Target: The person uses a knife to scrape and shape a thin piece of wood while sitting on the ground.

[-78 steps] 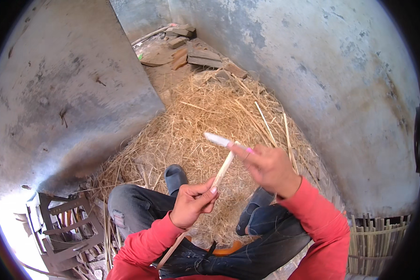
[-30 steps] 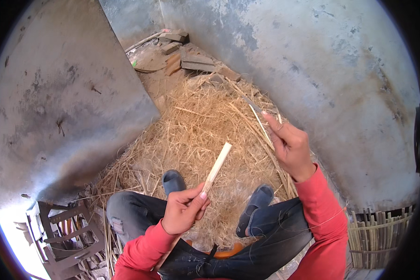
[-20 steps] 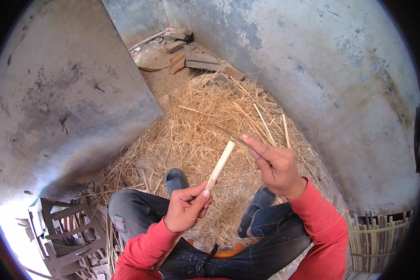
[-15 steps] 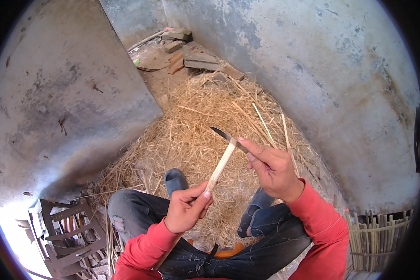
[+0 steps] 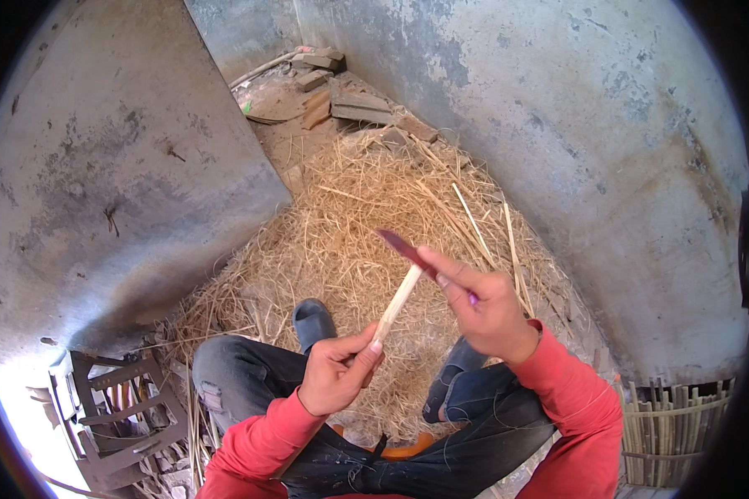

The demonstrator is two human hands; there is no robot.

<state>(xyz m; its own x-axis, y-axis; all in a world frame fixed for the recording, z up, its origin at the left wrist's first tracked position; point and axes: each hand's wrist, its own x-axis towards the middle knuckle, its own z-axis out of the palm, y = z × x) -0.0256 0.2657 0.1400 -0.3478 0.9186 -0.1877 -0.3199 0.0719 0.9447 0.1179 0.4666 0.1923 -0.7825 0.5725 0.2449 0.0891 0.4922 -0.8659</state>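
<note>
A pale, narrow strip of wood or bamboo slants up and to the right from my left hand, which pinches its lower part between thumb and fingers. My right hand is closed round the handle of a knife, the index finger stretched along the back of the blade. The blade points to the upper left, and its edge lies at the strip's top end. The blade catches a reddish reflection. Most of the handle is hidden in my palm; a bit of purple shows between the fingers.
Curly shavings cover the floor before my feet, with loose long strips on the right. Concrete walls stand on both sides. Bricks lie in the far corner. A dark frame is at lower left, a bundle of upright sticks at lower right.
My right hand and the knife have shifted slightly down, and the blade now looks reddish instead of dark. The strip's top end sits a little lower; my left hand has barely moved.
</note>
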